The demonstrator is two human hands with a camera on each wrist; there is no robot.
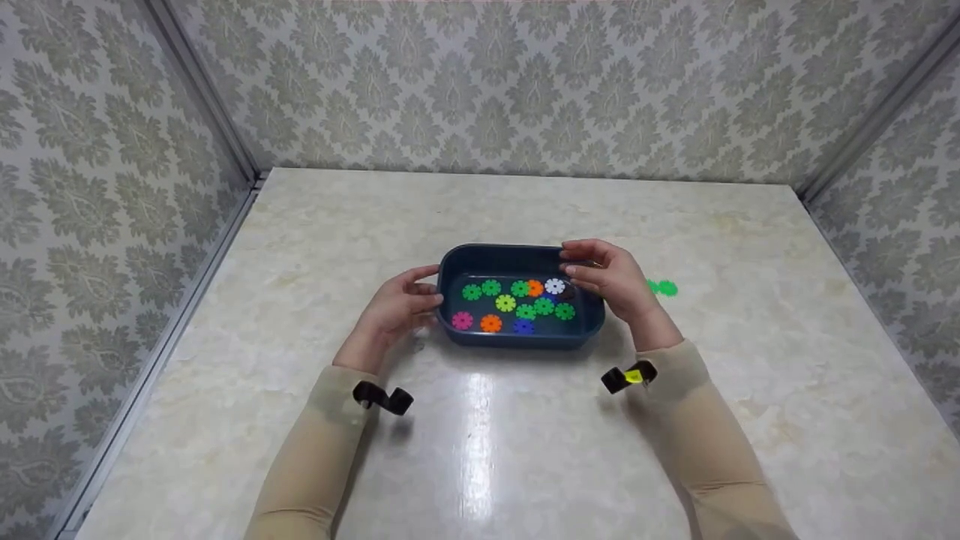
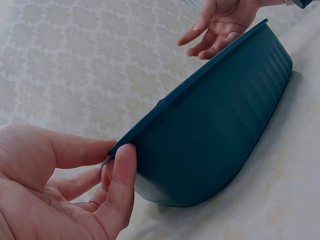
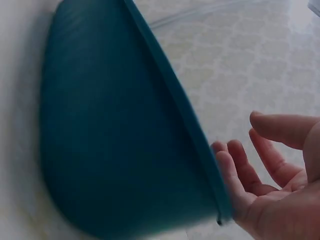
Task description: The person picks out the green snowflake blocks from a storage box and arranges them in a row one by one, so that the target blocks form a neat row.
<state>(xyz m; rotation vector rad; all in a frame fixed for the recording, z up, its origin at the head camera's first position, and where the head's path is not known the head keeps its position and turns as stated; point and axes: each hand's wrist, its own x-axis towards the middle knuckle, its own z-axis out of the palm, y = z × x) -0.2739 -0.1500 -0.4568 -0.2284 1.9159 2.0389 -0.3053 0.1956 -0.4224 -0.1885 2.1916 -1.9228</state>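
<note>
A dark blue plastic basin [image 1: 517, 342] stands on the table, with several snowflake-shaped plastic discs [image 1: 505, 303] lying loose inside: green, orange, pink, yellow, white and blue. At its left end my left hand [image 1: 397, 304] pinches the rim; the left wrist view shows the fingertips [image 2: 124, 159] against the edge of the basin [image 2: 215, 110]. Over the right end is my right hand [image 1: 621, 283], its fingers spread and loosely bent. In the right wrist view that hand [image 3: 285, 185] is beside the basin's rim [image 3: 185, 107], thumb held away from it, gripping nothing.
Green discs [image 1: 666, 288] lie on the table just right of my right hand. The pale marbled table [image 1: 337, 225] is bounded by patterned walls [image 1: 480, 90] at the back and on both sides. Each sleeve carries a black wrist camera strap [image 1: 382, 397].
</note>
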